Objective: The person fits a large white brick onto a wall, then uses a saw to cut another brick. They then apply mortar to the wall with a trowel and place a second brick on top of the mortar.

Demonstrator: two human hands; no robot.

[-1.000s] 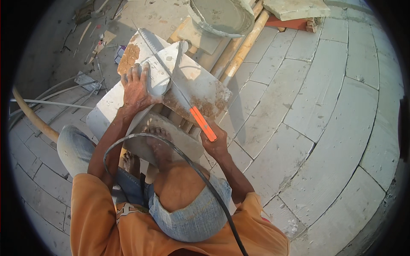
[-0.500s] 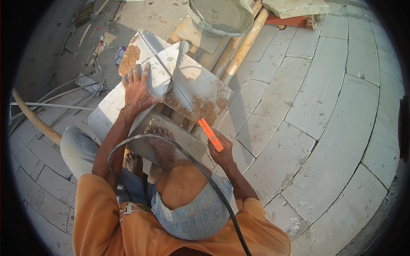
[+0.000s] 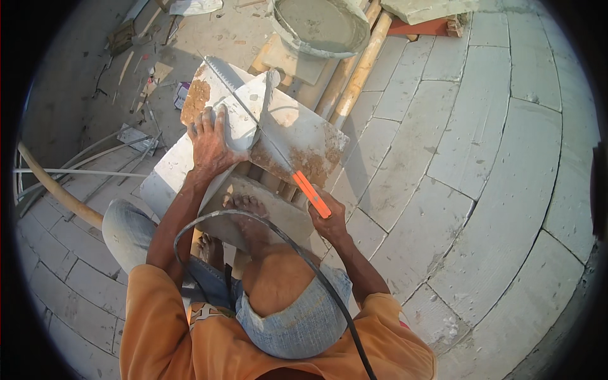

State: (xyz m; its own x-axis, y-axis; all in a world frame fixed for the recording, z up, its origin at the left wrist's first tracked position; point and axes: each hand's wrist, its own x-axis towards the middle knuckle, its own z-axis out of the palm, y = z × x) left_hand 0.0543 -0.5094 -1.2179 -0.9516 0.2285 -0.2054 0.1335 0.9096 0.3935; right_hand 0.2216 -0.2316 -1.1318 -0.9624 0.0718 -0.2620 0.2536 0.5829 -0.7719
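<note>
My right hand [image 3: 330,214] grips the orange handle of a handsaw [image 3: 310,193]. Its long toothed blade runs away from me and to the left, across a small white block piece [image 3: 248,109]. Fingers apart, my left hand [image 3: 212,142] lies pressed on that piece and the pale block beside it, to the left of the blade. Beneath are larger white slabs [image 3: 297,130], partly smeared with brown dirt. How deep the blade sits in the piece cannot be made out.
My bare foot [image 3: 244,209] rests on a grey block just below the slabs. A tub of grey mortar [image 3: 323,25] stands at the far side beside wooden poles [image 3: 361,69]. Long pale blocks [image 3: 443,196] pave the right. Thin rods [image 3: 76,171] lie left; a black cable [image 3: 272,221] arches in front.
The saw has slid slightly forward along its line, away from me, with my right hand. My left hand stays in place on the block. The whole view has shifted a little.
</note>
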